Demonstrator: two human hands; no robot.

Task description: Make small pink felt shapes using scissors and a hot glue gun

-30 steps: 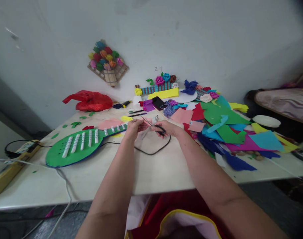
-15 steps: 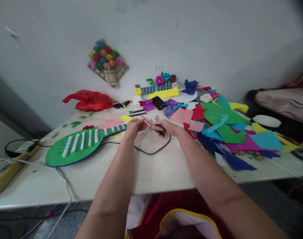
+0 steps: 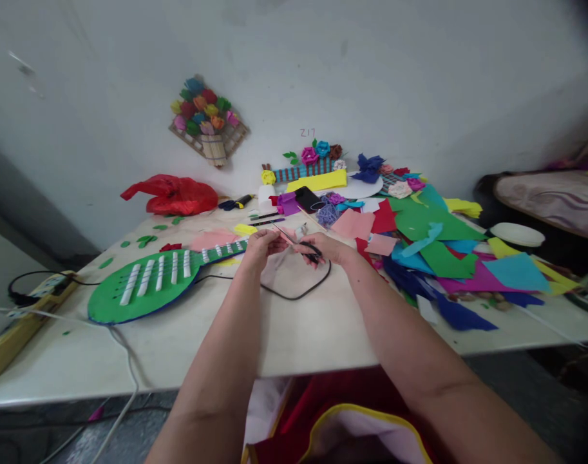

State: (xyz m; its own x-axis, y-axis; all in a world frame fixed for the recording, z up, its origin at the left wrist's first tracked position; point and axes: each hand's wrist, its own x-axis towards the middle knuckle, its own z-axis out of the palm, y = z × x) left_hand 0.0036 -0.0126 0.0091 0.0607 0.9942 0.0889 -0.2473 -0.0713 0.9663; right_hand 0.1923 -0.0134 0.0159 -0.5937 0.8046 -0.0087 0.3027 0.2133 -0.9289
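Around the black handles of a pair of scissors [image 3: 312, 254], my right hand [image 3: 328, 247] is closed, and the blades point up and left. My left hand [image 3: 261, 247] is closed in a pinch on a small piece of pink paper [image 3: 287, 233], which lies against the scissor blades. Fingers partly hide the paper, so its shape is unclear. Left of my hands lies a green guitar-shaped cutout [image 3: 146, 296] with white rolled strips across it. A black cord [image 3: 294, 298] curves over the table below my hands.
Coloured paper sheets [image 3: 433, 219] are heaped to the right, near a white bowl [image 3: 517, 234]. Behind my hands are a phone [image 3: 307, 200] and pens [image 3: 266, 220]. A red plastic bag [image 3: 180, 195] sits back left; a yellow power strip [image 3: 28, 316] lies at the left edge.
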